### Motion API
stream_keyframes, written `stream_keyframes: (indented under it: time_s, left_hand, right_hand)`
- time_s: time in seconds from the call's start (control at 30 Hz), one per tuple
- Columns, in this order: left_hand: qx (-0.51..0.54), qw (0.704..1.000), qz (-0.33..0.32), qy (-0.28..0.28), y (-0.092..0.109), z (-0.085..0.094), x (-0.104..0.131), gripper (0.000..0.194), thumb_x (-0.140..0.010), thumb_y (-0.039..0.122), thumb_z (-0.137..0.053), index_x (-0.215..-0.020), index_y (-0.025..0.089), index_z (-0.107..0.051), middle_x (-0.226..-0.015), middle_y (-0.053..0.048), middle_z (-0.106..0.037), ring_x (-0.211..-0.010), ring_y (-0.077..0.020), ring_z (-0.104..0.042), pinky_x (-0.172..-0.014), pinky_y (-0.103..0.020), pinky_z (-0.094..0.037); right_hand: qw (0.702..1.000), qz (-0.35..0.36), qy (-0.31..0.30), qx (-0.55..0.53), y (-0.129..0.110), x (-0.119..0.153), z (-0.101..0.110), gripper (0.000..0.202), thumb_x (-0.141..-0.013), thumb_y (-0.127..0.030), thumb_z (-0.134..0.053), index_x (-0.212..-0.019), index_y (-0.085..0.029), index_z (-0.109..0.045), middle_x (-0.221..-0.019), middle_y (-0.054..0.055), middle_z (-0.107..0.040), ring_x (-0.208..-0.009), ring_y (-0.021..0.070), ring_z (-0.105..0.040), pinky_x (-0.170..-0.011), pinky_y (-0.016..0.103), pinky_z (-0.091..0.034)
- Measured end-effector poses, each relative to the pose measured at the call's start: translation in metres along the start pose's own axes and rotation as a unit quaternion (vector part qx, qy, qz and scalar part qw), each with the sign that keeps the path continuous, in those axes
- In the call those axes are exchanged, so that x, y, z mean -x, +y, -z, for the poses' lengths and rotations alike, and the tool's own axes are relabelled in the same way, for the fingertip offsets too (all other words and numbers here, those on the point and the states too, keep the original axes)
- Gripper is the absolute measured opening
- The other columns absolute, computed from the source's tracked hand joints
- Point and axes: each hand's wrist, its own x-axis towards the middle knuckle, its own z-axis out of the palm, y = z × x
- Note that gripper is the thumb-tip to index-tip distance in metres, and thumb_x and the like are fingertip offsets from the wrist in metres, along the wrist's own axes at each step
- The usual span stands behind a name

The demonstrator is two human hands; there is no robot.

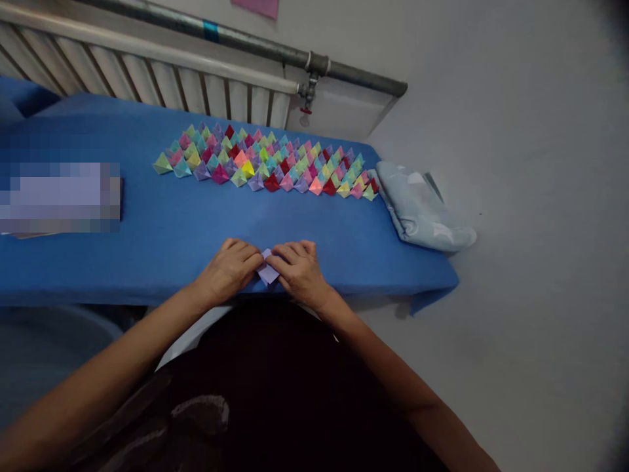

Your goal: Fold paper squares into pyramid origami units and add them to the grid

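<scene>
Lilac paper at near edge of blue-covered table, between hands. Left hand pinches its left side, right hand its right; fingers curled on both. Done, by look: many colourful folded pieces, standing in rows along far edge toward right end. Left: lilac one, apparently part-folded; remaining folds can't be told.
</scene>
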Motion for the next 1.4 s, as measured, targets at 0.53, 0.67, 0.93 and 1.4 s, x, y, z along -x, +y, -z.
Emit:
stream_keyframes:
  time_s: [0.53, 0.67, 0.93, 1.4]
  left_hand:
    - [0.030, 0.999, 0.029, 0.000, 0.013, 0.007, 0.015, 0.022, -0.095, 0.022, -0.053, -0.098, 0.022, -0.075, -0.100, -0.008, -0.077, -0.093, -0.0251, -0.067, -0.098, -0.048, -0.039]
    - [0.030, 0.998, 0.061, 0.001, 0.013, 0.005, 0.014, 0.025, -0.098, 0.027, -0.051, -0.094, 0.021, -0.075, -0.097, -0.007, -0.077, -0.090, -0.0241, -0.066, -0.101, -0.050, -0.035]
    - [0.069, 0.975, 0.208, -0.048, 0.007, -0.001, 0.002, 0.035, -0.098, 0.043, -0.051, -0.084, 0.022, -0.075, -0.094, -0.007, -0.072, -0.092, -0.0255, -0.060, -0.086, -0.044, -0.038]
    - [0.010, 0.953, 0.291, -0.080, 0.018, -0.004, -0.011, 0.029, -0.093, 0.039, -0.056, -0.078, 0.019, -0.072, -0.094, -0.011, -0.066, -0.094, -0.0301, -0.058, -0.082, -0.045, -0.040]
  right_hand:
    - [0.987, -0.111, 0.015, -0.113, -0.009, 0.030, -0.001, 0.021, -0.096, -0.023, -0.056, -0.109, -0.022, -0.072, -0.113, 0.010, -0.072, -0.102, 0.0234, -0.058, -0.091, 0.040, -0.035]
    - [0.978, -0.150, 0.020, -0.144, -0.006, 0.027, 0.001, 0.019, -0.098, -0.023, -0.054, -0.102, -0.023, -0.073, -0.110, 0.008, -0.071, -0.101, 0.0216, -0.059, -0.090, 0.038, -0.035]
    - [0.958, -0.220, 0.018, -0.184, -0.005, 0.012, 0.002, 0.012, -0.095, -0.025, -0.061, -0.088, -0.021, -0.071, -0.108, 0.006, -0.069, -0.104, 0.0197, -0.063, -0.093, 0.036, -0.040]
    - [0.957, -0.246, 0.025, -0.154, -0.004, 0.004, -0.002, 0.017, -0.091, -0.023, -0.062, -0.074, -0.021, -0.061, -0.095, 0.005, -0.066, -0.088, 0.0174, -0.060, -0.084, 0.034, -0.044]
